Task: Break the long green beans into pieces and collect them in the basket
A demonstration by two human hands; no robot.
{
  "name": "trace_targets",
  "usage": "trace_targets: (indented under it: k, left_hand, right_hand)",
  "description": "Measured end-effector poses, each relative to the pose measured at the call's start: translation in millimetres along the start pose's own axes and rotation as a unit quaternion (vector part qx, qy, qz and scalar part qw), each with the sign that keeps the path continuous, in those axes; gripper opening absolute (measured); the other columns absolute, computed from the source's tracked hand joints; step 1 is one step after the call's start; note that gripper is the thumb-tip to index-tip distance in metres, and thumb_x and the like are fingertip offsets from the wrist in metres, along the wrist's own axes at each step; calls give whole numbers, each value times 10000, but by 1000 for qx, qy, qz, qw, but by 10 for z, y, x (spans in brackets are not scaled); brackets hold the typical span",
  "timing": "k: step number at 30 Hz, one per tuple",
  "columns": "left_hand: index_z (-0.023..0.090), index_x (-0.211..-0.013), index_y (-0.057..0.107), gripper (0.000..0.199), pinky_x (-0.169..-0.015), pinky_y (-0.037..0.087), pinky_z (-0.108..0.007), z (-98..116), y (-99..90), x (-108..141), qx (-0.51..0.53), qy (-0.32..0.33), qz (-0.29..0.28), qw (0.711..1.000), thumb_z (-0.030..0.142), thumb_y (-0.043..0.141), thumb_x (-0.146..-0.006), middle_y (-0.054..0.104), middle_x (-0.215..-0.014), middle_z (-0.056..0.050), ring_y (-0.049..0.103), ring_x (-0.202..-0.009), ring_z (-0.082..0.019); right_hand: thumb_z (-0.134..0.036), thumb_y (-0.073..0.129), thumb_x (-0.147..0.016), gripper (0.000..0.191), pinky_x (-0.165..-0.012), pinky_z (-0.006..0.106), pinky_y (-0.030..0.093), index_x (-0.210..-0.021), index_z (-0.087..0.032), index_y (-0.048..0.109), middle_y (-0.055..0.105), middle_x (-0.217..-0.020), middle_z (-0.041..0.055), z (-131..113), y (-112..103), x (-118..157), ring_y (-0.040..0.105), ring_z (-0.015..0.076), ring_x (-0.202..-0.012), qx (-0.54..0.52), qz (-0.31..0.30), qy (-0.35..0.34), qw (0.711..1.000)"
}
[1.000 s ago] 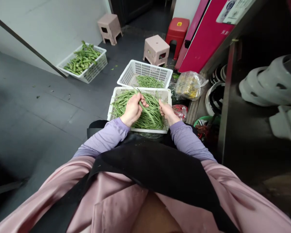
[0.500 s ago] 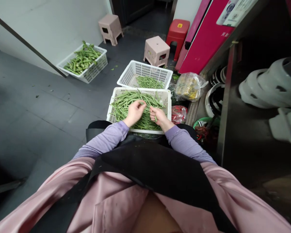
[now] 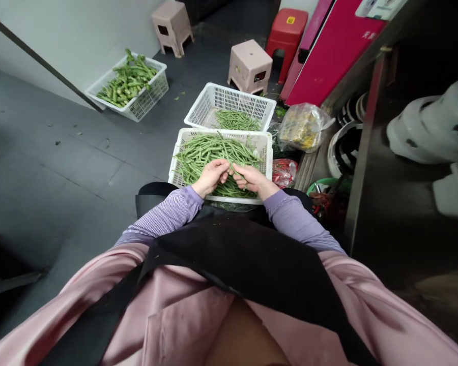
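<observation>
A white plastic basket (image 3: 267, 152) full of long green beans (image 3: 198, 152) sits before me at my lap. Over the beans, my left hand (image 3: 212, 175) is closed in a pinch, its fingertips meeting those of the other hand at what looks like the end of a bean. My right hand (image 3: 251, 179) is closed around a green bean, and a bit of it shows below the fingers. Just beyond stands a second white basket (image 3: 202, 101) with a smaller heap of green beans (image 3: 236, 120) towards its right side.
At the left wall is another white basket (image 3: 152, 91) of thicker green vegetables (image 3: 125, 84). Pale stools (image 3: 251, 63) and a red stool (image 3: 288, 35) stand ahead. On the right are a bag of yellowish contents (image 3: 303, 127), a bag of red ones (image 3: 284, 172) and a metal-edged counter (image 3: 366, 147).
My hands have come together so that their fingertips meet; before, a small gap lay between them. The view has tilted down slightly, and the baskets sit a little higher in it.
</observation>
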State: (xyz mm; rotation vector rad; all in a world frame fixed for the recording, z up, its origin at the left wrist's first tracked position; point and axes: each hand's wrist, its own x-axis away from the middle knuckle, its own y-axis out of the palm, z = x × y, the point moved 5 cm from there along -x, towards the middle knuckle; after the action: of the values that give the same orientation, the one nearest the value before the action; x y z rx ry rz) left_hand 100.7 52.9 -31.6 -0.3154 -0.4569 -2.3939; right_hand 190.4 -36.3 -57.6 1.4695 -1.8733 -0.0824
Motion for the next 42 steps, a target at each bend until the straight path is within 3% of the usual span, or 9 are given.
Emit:
trace_targets:
  k: [7,10,13,15,23,30,36,39,42]
  left_hand:
    - [189,-593,514,286,-458,336,-203,128,-118,-174,-193,57,-35,979,223,681,-822,531,-521,10,449,-450,-93]
    - [195,-620,539,204,-647,458,-266,223,-215,-260,-415,183,-1,891,167,666,-778,597,-681,-37,624,-718,-186]
    - [174,-830,638,25,-804,485,-348,106,-380,-355,-592,148,45,791,159,618,-828,672,-965,-134,664,-966,-284]
    - [133,-1042,658,196,-894,480,-390,-36,-456,-397,-661,109,61,740,144,588,-859,655,-1152,-198,640,-1087,-323]
    - [41,-1371,564,460,-1108,348,-496,-863,187,-628,-775,182,-168,582,177,522,-933,577,-1396,-274,488,-1348,-369]
    - [-1,-1225,631,412,-888,429,-428,-1119,212,-798,-791,79,-144,589,71,324,-961,682,-1161,-317,657,-1061,-329]
    - [99,-889,704,158,-992,416,-453,-750,217,-896,-762,95,-227,599,61,572,-811,736,-987,-231,685,-1029,-337]
    - [155,-759,670,148,-1001,432,-430,-326,147,-1043,-713,82,-216,662,42,684,-666,720,-856,-137,688,-991,-337]
    - [188,-715,658,210,-887,483,-335,115,-22,-1123,-593,40,-184,783,24,726,-602,644,-704,-33,678,-844,-266]
  right_hand:
    - [-364,755,-909,274,-355,176,331,-817,-167,587,523,-512,-54,-31,34,27,389,70,-362,71,-56,-8,996]
    - [-344,770,-897,285,-340,173,330,-791,-169,571,585,-546,-25,-23,15,-23,438,75,-373,64,-9,-18,998]
    - [-317,746,-918,269,-360,180,382,-806,-185,539,626,-606,-20,-95,-173,-93,480,79,-398,16,117,-62,991]
    - [-308,737,-922,280,-387,173,415,-813,-201,502,595,-602,-51,-194,-392,-109,500,75,-421,-32,218,-113,969]
    - [-370,789,-853,375,-360,151,299,-846,-237,439,314,-544,-130,-435,-857,-96,330,45,-393,-85,293,-231,924]
    - [-425,795,-846,415,-365,145,273,-876,-246,422,305,-571,-127,-475,-913,-123,302,39,-411,-70,295,-239,923]
    - [-393,790,-853,389,-360,140,256,-883,-241,434,304,-582,-122,-517,-903,-190,317,33,-411,-51,283,-247,925]
    - [-366,801,-838,379,-348,148,249,-875,-239,446,313,-567,-122,-520,-908,-163,308,35,-402,-45,292,-247,923]
    - [-320,814,-812,362,-335,160,226,-850,-234,465,316,-546,-122,-510,-907,-109,288,38,-390,-30,307,-227,924]
